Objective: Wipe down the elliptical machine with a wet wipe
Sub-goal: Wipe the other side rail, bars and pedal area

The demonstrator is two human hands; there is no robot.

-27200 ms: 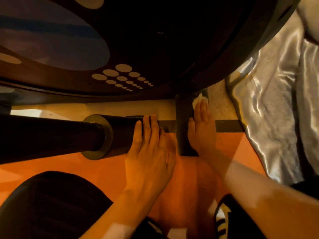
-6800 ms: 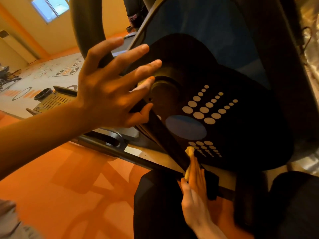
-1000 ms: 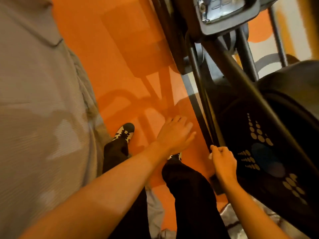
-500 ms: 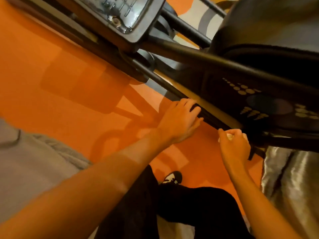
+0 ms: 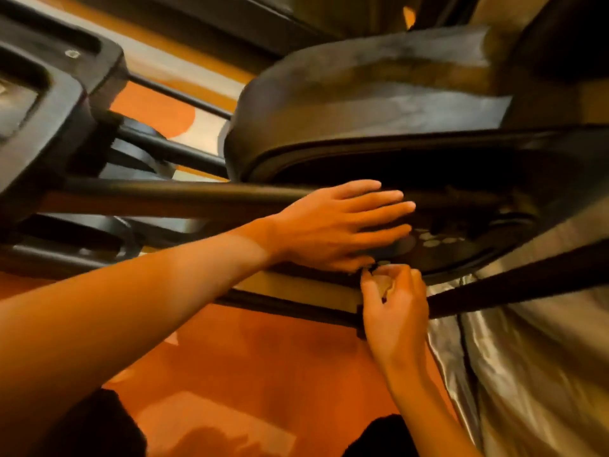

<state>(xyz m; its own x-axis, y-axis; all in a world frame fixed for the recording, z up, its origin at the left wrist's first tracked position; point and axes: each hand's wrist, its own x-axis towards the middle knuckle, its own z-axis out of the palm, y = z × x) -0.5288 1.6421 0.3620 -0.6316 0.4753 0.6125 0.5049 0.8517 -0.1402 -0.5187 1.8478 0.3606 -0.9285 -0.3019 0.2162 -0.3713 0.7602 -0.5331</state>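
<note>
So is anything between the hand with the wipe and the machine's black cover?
Only the other hand. The left hand spreads over the black cover right above the wipe that the right hand pinches; the dotted patch beside it is bare.

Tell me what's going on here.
A person is wiping down a dark elliptical machine. The left hand lies flat, fingers straight, against the machine's side housing. Just below it, the right hand pinches a crumpled wet wipe near the housing's lower edge, above the base rail. An orange floor lies beneath, and a silvery sheet drapes to the right.
</note>
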